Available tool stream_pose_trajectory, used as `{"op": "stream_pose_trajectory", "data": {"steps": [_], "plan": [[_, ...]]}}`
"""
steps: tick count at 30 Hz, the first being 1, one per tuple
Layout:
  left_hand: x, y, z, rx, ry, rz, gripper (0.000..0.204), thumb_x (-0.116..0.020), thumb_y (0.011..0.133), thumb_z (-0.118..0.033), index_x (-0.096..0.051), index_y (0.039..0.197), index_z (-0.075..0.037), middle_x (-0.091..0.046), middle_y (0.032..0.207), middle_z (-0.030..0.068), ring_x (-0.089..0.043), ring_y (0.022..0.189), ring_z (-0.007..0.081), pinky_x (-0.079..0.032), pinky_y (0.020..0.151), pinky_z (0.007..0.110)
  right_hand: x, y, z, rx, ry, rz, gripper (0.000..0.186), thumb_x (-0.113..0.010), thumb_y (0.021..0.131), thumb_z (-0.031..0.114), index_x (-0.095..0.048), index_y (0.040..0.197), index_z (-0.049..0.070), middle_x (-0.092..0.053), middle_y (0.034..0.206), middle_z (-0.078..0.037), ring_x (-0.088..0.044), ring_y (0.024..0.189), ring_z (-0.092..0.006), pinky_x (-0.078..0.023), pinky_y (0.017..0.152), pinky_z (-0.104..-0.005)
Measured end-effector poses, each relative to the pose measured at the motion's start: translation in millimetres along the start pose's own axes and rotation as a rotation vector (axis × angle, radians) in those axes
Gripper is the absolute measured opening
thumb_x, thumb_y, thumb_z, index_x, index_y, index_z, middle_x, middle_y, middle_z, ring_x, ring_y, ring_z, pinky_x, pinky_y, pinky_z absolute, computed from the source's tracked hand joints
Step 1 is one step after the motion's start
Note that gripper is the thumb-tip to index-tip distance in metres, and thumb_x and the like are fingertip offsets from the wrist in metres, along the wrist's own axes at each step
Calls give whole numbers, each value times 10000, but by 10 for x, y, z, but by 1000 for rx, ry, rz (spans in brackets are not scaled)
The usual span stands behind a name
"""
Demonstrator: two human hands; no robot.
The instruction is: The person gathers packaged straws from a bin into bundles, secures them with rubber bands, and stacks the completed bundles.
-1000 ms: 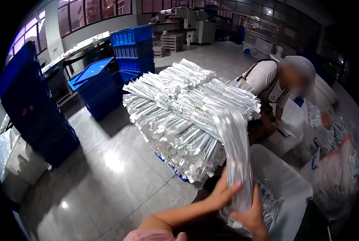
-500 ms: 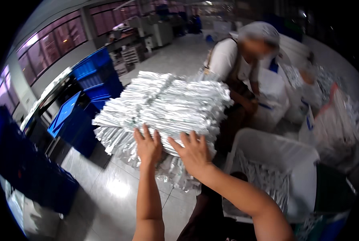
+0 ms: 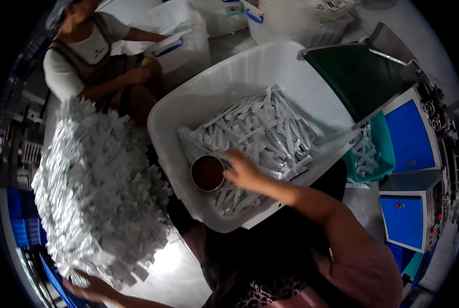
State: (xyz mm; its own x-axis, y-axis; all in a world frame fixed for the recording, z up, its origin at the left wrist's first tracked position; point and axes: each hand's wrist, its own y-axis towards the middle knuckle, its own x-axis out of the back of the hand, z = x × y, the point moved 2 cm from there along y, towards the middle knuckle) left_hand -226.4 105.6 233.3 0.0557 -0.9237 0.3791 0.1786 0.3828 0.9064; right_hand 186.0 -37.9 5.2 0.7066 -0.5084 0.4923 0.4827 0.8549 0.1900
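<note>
A large stack of thin, shiny white-silver strip packets (image 3: 93, 190) stands on my left. My left hand (image 3: 88, 288) lies against its near lower end, fingers stretched and apart. On my right, a big translucent white plastic bin (image 3: 169, 110) holds loose strip packets (image 3: 263, 131) of the same look. Among them, near the bin's left side, is a round metal-rimmed cup (image 3: 208, 173) with a reddish-brown inside. My right hand (image 3: 244, 172) has its fingers and thumb closed at the cup's right rim; the fingertips are partly hidden.
Beyond the stack sits a co-worker (image 3: 93, 56) with an arm over another white bin (image 3: 180, 56). A dark green chute (image 3: 355, 77) meets the bin's right edge. A teal basket (image 3: 383, 149) with more packets stands beside blue-panelled machines (image 3: 412, 136). Blue crates are at far left.
My view has swung right toward the bin. My right hand has left the stack and come to the cup in the bin. My left hand has stayed at the stack, now at its near end.
</note>
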Motion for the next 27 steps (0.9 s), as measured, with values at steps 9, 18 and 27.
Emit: {"op": "stream_pose_trajectory", "data": {"steps": [9, 18, 27], "plan": [[614, -1463, -2456, -341, -1141, 931, 467, -610, 628, -128, -454, 1049, -1, -420, 1165, 211, -400, 1073, 379, -314, 907, 463, 1127, 16, -2715, -1210, -374, 104, 577, -594, 738, 346, -451, 1110, -71, -471, 1145, -243, -458, 1074, -335, -372, 903, -362], [452, -1865, -3058, -560, -934, 1163, 343, -640, 671, -118, -552, 977, 10, -584, 916, 156, -576, 807, 312, -480, 693, 386, 1185, -136, -3893, -1286, -376, 333, 1162, -729, 472, 534, -167, 1286, -76, -230, 1326, -264, -270, 1221, -360, -275, 992, -380], [354, -2067, -2976, -548, -939, 1454, 324, -607, 670, -113, -545, 958, 22, -566, 904, 171, -557, 800, 338, -469, 692, 411, 1258, -238, -4158, -1068, -24, 144, 1024, -790, 403, 430, -377, 1190, -78, -485, 1156, -212, -478, 1066, -298, -385, 890, -333]]}}
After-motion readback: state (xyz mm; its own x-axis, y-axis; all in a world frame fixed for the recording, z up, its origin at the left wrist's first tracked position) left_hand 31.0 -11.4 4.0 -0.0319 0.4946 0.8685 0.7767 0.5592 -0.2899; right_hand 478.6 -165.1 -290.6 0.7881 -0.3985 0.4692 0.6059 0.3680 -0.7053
